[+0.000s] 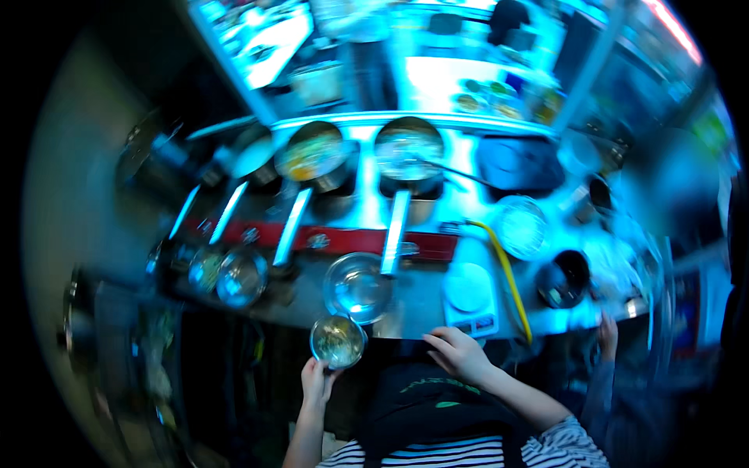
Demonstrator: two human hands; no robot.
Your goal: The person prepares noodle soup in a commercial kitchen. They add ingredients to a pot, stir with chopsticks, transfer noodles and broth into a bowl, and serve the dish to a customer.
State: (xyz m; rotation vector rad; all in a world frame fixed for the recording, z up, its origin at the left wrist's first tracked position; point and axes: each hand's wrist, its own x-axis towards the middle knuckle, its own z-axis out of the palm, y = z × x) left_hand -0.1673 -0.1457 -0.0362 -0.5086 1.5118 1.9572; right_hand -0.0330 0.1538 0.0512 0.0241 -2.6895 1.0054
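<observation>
A small round bowl (338,341) is gripped at its near rim by my left hand (316,377); some food lies inside, too blurred to name. Just beyond it, a larger metal bowl (358,288) rests at the counter's front edge. My right hand (459,353) hovers in front of the counter with fingers bent and slightly apart, holding nothing that I can see. Closest to it is a white kitchen scale (470,292) with a round platform and a small display.
Saucepans (311,153) (408,151) stand on a red-fronted stove (351,240), handles pointing towards me. A yellow hose (508,269) curves past the scale. Farther right are a dark bowl (563,279) and a clear round container (521,227). Another person's hand (607,334) is at the counter's right.
</observation>
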